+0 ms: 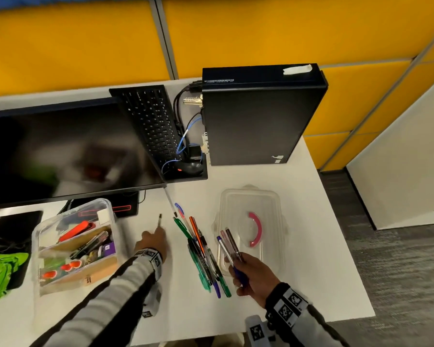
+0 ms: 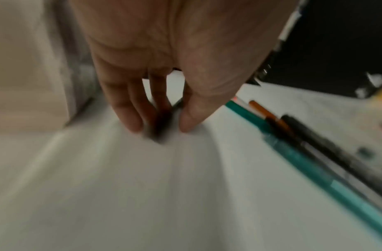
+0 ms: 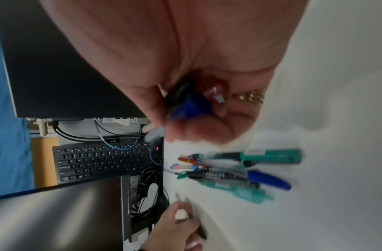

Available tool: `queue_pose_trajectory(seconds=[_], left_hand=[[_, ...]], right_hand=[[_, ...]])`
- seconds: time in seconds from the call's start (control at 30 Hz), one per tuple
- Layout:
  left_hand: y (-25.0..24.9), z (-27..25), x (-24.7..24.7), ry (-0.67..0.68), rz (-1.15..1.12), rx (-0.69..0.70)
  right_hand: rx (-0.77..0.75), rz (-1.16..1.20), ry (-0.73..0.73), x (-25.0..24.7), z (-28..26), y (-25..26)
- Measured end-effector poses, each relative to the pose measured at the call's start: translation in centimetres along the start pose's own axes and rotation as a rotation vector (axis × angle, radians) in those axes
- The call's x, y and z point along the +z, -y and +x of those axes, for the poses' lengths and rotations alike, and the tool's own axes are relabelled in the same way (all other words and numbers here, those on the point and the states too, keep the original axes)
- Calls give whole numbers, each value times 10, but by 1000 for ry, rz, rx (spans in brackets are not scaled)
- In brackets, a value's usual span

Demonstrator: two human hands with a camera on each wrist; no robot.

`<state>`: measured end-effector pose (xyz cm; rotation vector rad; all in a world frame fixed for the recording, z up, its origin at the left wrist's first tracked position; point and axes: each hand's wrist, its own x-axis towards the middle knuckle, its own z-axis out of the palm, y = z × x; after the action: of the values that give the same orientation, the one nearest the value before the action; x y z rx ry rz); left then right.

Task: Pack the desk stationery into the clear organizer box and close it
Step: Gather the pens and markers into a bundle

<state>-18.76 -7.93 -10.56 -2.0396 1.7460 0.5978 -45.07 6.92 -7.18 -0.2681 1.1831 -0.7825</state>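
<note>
My left hand (image 1: 156, 234) pinches a thin dark pen (image 1: 160, 219) low over the white desk, just right of the clear organizer box (image 1: 103, 205). In the left wrist view the fingertips (image 2: 130, 124) and thumb close round that blurred dark pen (image 2: 162, 127). My right hand (image 1: 238, 262) grips three pens (image 1: 227, 242), blue, pink and dark, pointing up over the clear lid (image 1: 273, 199) with its pink handle. Their butt ends (image 3: 190, 103) show inside the fist. A pile of loose pens (image 1: 201, 254) lies between my hands, also in the right wrist view (image 3: 235, 171).
The organizer box holds scissors, markers and small items in cardboard dividers. A monitor (image 1: 68, 149), keyboard (image 1: 150, 121), mouse and cables stand behind, and a black computer case (image 1: 256, 116) at the back right. A green cloth (image 1: 3, 274) lies at the far left. The desk edge (image 1: 346, 249) runs on the right.
</note>
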Motion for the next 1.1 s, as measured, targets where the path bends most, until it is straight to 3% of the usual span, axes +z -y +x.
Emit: queue_pose_trajectory(seconds=[0.13, 0.27, 0.33, 0.5, 0.67, 0.83, 1.0, 1.1], left_hand=[[-8, -8, -5, 139, 90, 182], [-27, -42, 7, 288, -100, 204], [-35, -54, 20, 312, -67, 246], [-43, -50, 38, 265, -8, 288], [-41, -46, 28, 256, 75, 264], [-42, -47, 27, 234, -17, 208], [-47, -47, 25, 180, 25, 248], [-42, -46, 26, 198, -1, 239]], right_hand=[[26, -61, 2, -9, -3, -3], [60, -199, -137, -5, 2, -4], [68, -228, -170, -2, 6, -6], [-3, -368, -239, 0, 13, -15], [-102, -1014, -311, 3, 16, -15], [-17, -1370, -324, 20, 32, -19], [-24, -1585, -313, 38, 49, -25], [10, -1580, -309, 42, 55, -30]])
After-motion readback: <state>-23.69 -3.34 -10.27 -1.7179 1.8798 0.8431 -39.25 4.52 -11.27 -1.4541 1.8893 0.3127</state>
